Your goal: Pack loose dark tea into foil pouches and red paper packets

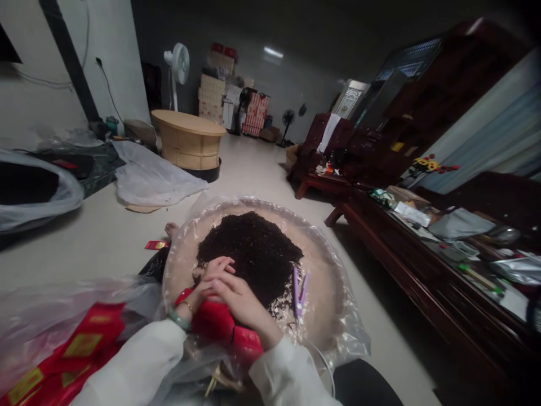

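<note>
My left hand (pixel 212 272) and my right hand (pixel 236 296) meet at the near-left rim of a wide round tray (pixel 333 282) lined with clear plastic. The right lies across the left, and the fingers that show are stretched out. Beneath them is a red packet (pixel 213 322), and a smaller red packet (pixel 247 341) sits under my right wrist; neither looks gripped. Just past my fingertips rises a heap of dark, loose, tea-like bits (pixel 253 248). To its right lies a purple two-armed tool (pixel 299 299), spread apart in a V.
Red and gold wrappers (pixel 80 344) rest on clear plastic at my left. A plastic-lined bag (pixel 63 197) with dark contents stands beyond. Ahead are a round wooden drum-shaped stand (pixel 190 141) and a white fan (pixel 181 63). A cluttered dark wooden table (pixel 406 265) runs along the right.
</note>
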Demonstrator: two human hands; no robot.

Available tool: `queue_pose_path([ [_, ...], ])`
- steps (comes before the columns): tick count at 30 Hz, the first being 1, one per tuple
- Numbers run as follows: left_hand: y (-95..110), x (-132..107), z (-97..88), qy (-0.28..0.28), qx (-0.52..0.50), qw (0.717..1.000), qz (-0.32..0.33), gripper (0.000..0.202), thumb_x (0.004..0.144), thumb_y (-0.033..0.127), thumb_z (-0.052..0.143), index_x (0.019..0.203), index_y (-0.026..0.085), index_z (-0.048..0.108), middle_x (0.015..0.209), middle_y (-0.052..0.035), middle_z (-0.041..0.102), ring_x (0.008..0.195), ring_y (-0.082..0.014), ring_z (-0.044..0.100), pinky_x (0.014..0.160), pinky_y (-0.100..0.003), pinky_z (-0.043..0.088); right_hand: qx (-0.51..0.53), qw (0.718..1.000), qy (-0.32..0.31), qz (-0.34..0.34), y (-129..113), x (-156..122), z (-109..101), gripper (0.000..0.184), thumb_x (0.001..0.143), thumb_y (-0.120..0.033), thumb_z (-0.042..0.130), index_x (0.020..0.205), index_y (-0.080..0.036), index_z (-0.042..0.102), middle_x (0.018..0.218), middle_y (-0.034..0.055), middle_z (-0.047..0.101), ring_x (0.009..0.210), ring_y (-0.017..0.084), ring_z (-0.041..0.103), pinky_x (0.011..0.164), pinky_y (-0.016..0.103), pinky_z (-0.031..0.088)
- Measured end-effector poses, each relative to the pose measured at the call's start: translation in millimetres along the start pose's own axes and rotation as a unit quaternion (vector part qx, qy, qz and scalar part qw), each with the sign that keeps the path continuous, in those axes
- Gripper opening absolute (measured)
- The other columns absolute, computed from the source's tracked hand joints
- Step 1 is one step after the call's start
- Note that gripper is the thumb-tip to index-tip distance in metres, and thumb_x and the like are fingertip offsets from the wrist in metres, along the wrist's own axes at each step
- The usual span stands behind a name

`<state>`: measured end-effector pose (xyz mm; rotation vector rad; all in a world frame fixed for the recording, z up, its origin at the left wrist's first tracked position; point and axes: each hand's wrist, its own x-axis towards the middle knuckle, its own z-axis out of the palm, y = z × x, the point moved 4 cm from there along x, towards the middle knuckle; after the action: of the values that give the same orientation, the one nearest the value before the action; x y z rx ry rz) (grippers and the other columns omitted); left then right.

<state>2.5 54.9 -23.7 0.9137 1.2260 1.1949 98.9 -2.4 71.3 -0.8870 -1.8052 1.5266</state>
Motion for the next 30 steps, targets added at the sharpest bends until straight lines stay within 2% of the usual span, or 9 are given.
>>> queue_pose_path([
  [2,3,7,-2.4,0.038,0.087,0.995,0.033,0.015,0.077,0.031,0.064,0.083,0.017,0.068,0.092,-0.0074,0.067,0.107,-0.0321,0.056,0.097,-0.042,0.044,-0.075,0.990,0.116,0.013,22,-9,-46,0.034,0.088,-0.048,0.049,0.106,-0.023,0.065,0.106,0.0061,0.064,0.099,0.022,0.061,0.085,0.034,0.051],
  [4,5,11,-4.9,0.078,0.164,0.981,0.069,0.021,0.072,0.026,0.065,0.091,0.019,0.068,0.108,-0.0085,0.064,0.121,-0.0339,0.046,0.107,-0.046,0.033,-0.205,0.947,0.245,0.042,47,-27,-96,0.031,0.082,-0.037,0.056,0.108,-0.022,0.064,0.111,0.0094,0.062,0.108,0.025,0.058,0.095,0.039,0.046],
  [6,3,13,-6.7,0.108,0.225,0.964,0.092,0.037,0.068,0.023,0.065,0.105,0.021,0.065,0.129,-0.0097,0.055,0.133,-0.0348,0.033,0.113,-0.049,0.022,-0.299,0.904,0.290,0.094,74,-45,-130,0.046,0.075,-0.027,0.061,0.120,-0.018,0.058,0.121,0.0134,0.056,0.120,0.029,0.051,0.105,0.043,0.038],
  [8,-2,15,-7.2,0.118,0.277,0.949,0.099,0.050,0.065,0.021,0.065,0.115,0.019,0.061,0.138,-0.0127,0.048,0.136,-0.0368,0.027,0.113,-0.052,0.018,-0.346,0.884,0.273,0.155,97,-58,-146,0.069,0.067,-0.020,0.067,0.133,-0.013,0.047,0.131,0.0171,0.047,0.127,0.031,0.045,0.109,0.042,0.034],
  [13,-8,14,-1.8,0.070,0.367,0.921,0.112,0.061,0.066,0.023,0.064,0.126,0.015,0.054,0.137,-0.0162,0.049,0.131,-0.0353,0.038,0.111,-0.049,0.026,-0.370,0.888,0.191,0.194,120,-63,-139,0.103,0.056,-0.013,0.073,0.147,-0.017,0.026,0.135,0.0163,0.042,0.129,0.031,0.044,0.107,0.039,0.035],
  [16,-8,8,6.4,0.016,0.416,0.900,0.126,0.073,0.063,0.028,0.070,0.132,0.016,0.049,0.140,-0.0164,0.047,0.130,-0.0341,0.041,0.110,-0.044,0.030,-0.356,0.896,0.179,0.194,118,-56,-132,0.108,0.055,-0.010,0.073,0.149,-0.020,0.021,0.128,0.0141,0.044,0.121,0.030,0.051,0.104,0.038,0.039],
  [21,-10,2,27.1,-0.052,0.509,0.851,0.114,0.098,0.053,0.025,0.079,0.142,0.019,0.037,0.147,-0.0202,0.034,0.133,-0.0409,0.038,0.106,-0.049,0.035,-0.329,0.906,0.180,0.195,109,-41,-129,0.107,0.057,-0.009,0.073,0.149,-0.022,0.019,0.129,0.0131,0.037,0.117,0.028,0.054,0.102,0.036,0.041],
  [26,5,15,54.6,-0.042,0.476,0.850,0.221,0.074,0.060,0.014,0.072,0.130,0.022,0.050,0.135,-0.0132,0.048,0.126,-0.0327,0.048,0.106,-0.047,0.038,-0.313,0.917,0.196,0.153,97,-21,-125,0.094,0.061,-0.011,0.072,0.144,-0.024,0.031,0.135,0.0120,0.031,0.123,0.027,0.051,0.105,0.036,0.039],
  [30,12,26,67.5,-0.045,0.456,0.849,0.262,0.051,0.072,0.014,0.062,0.122,0.021,0.056,0.130,-0.0098,0.053,0.123,-0.0251,0.051,0.106,-0.041,0.040,-0.314,0.916,0.224,0.110,93,-8,-123,0.081,0.065,-0.011,0.070,0.139,-0.024,0.040,0.137,0.0122,0.032,0.125,0.027,0.050,0.107,0.036,0.038],
])
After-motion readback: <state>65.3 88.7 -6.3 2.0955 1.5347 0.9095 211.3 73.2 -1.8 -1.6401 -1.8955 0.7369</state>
